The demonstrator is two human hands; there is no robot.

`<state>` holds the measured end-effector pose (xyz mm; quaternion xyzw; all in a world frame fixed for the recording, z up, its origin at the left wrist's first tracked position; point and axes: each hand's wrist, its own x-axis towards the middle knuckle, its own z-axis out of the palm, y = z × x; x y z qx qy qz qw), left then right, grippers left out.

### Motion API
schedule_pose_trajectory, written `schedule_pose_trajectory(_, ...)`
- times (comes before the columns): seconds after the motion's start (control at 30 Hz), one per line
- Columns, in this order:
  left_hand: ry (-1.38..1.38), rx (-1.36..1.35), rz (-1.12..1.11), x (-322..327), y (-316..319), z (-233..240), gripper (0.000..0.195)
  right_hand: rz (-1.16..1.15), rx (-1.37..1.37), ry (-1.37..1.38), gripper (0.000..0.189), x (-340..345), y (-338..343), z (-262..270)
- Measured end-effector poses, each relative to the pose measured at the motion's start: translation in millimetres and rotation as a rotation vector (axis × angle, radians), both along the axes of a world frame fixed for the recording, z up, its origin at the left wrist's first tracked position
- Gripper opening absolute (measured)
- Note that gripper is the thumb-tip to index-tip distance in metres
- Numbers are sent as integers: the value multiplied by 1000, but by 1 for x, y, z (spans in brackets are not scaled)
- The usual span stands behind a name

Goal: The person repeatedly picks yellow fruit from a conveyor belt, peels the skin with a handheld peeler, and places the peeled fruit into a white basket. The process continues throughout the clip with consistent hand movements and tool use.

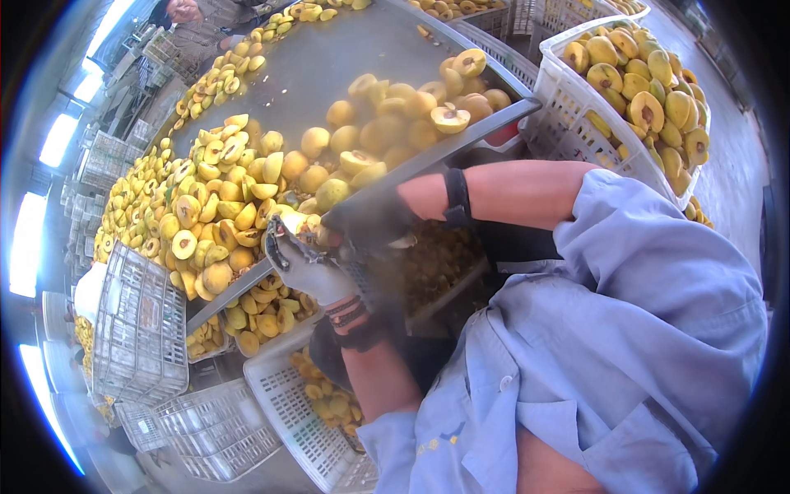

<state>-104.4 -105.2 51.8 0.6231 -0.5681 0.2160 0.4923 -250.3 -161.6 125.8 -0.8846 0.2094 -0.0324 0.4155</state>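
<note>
My left hand wears a pale glove with dark wrapping on the fingers, at the near edge of a metal table. Close beside it is my right hand, in a dark glove and blurred. The two hands almost meet over a brownish fruit piece; I cannot tell which hand grips it or whether a tool is there. Just beyond the fingers lie halved yellow peaches, some with the stone in. Whole-looking peaches are heaped to the right, partly hazed by a smear in the view.
A white plastic crate full of peaches stands right of the table. Below the table edge, another crate holds fruit. Grey crates stand at the left. Across the table is another person. The table's metal rim runs before my hands.
</note>
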Motion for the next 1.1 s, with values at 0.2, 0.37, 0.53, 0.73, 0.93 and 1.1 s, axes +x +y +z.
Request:
schedule_pose_trajectory(0.2,202,52,-218,4,-2,-3,36,-33,464,127,31,-9,-5,2)
schedule_pose_trajectory(0.37,485,120,-530,-3,5,2,36,-41,689,-132,28,-18,1,-23)
schedule_pose_trajectory(0.53,198,75,-198,44,4,-32,41,-27,798,-429,23,-17,9,-79)
schedule_pose_trajectory(0.73,522,-21,336,168,120,-54,43,87,403,-316,24,-27,19,-149)
schedule_pose_trajectory(0.93,756,-177,737,142,193,-22,46,180,-550,38,25,-31,-47,-59)
schedule_pose_trajectory(1.1,906,-262,184,95,105,22,41,-257,-479,-115,22,-15,-113,14)
